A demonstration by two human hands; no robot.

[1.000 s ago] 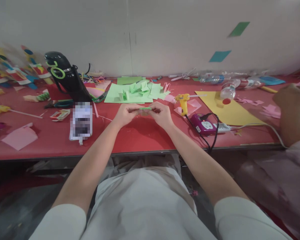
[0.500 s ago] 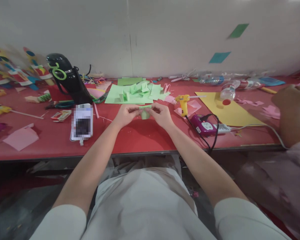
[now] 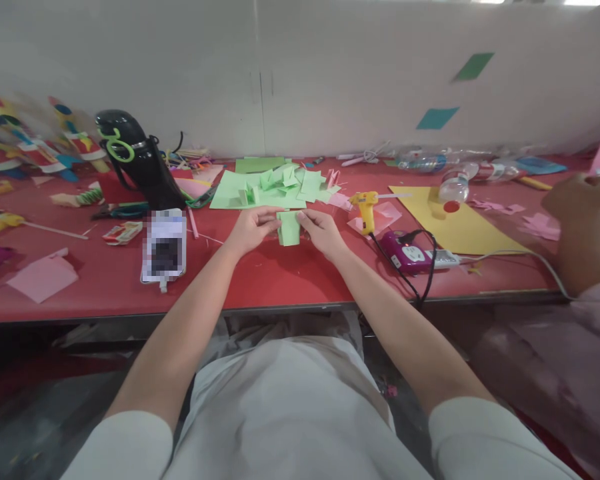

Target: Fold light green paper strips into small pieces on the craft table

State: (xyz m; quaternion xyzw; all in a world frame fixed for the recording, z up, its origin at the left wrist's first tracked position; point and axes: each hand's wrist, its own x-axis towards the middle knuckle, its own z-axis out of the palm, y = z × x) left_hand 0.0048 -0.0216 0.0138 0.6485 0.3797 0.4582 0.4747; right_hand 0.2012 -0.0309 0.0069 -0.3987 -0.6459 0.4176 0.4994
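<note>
Folded green paper (image 3: 289, 231) pinched between both hands over the red table (image 3: 280, 283)

The left hand (image 3: 251, 230) has its grip closed on the paper's left side, thumb and fingers together. The right hand (image 3: 325, 233) has its grip closed at the upper right corner, thumb laid on the face. The paper is held between the table's front and rear edges; whether its lower end touches the surface I cannot tell.

Just beyond, toward the rear edge, a light green sheet (image 3: 221, 193) carries folded green pieces (image 3: 249, 194). Left of the hands, nearer the front edge, lies a phone (image 3: 164, 243). To the right are a yellow glue gun (image 3: 367, 212) and, nearer the front edge, a purple box (image 3: 403, 255). A co-worker's hand (image 3: 575, 200) is raised toward the table's right end.
</note>
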